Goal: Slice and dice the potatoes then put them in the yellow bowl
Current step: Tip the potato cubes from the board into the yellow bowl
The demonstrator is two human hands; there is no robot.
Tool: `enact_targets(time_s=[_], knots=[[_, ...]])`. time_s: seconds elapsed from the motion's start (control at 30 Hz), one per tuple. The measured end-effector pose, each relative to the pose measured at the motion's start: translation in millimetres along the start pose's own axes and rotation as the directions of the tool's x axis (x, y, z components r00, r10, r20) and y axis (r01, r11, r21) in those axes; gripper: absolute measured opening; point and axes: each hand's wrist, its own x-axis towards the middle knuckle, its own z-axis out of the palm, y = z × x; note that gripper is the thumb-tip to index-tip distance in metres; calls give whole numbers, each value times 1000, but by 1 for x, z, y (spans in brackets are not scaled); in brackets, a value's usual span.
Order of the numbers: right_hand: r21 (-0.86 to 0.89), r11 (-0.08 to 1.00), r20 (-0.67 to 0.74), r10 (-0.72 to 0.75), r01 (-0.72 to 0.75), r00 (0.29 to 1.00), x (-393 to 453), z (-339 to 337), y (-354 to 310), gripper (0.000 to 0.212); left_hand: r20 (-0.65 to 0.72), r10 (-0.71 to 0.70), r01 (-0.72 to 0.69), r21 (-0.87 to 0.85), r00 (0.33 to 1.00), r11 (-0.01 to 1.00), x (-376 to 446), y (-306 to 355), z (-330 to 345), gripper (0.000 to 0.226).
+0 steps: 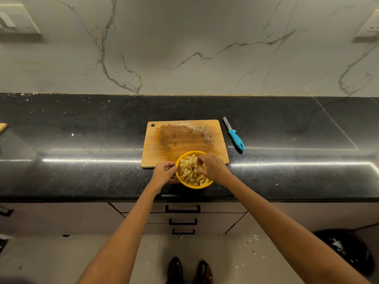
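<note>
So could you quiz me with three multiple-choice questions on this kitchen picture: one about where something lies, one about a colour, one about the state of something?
1. Where does the knife lie?
A. on the counter, right of the cutting board
B. in the bowl
C. on the floor

2. What colour is the knife's handle?
A. red
B. blue
C. black

3. What state are the potatoes in?
A. whole on the board
B. diced, in the yellow bowl
C. halved on the counter

Answers:
1 A: it rests on the dark counter beside the board's right edge.
2 B: the handle is bright blue.
3 B: small cubes fill the bowl, which the left hand grips at its rim while the right hand reaches in; the board holds only residue.
</note>
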Motion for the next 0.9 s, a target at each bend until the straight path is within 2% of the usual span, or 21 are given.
enact_targets(time_s=[0.1,0.37,0.5,0.63,0.9], knots=[[40,999,-16,-14,15,1000,0,-1,-1,8,2,-3,3,3,1000,1000,1,-1,-1,16],[157,988,-18,1,2,1000,1,-5,4,20,8,2,-2,5,1000,1000,1,-1,-2,16],[144,990,-48,9,-2,999,-1,-3,8,17,8,-1,1,11,1000,1000,1,-1,-2,16],[120,992,5,36,-36,999,0,-1,11,20,15,-3,3,17,1000,1000,2,-1,-2,16],[95,993,24,70,-72,997,5,-1,12,14,24,1,-1,9,1000,1000,0,-1,-2,15]])
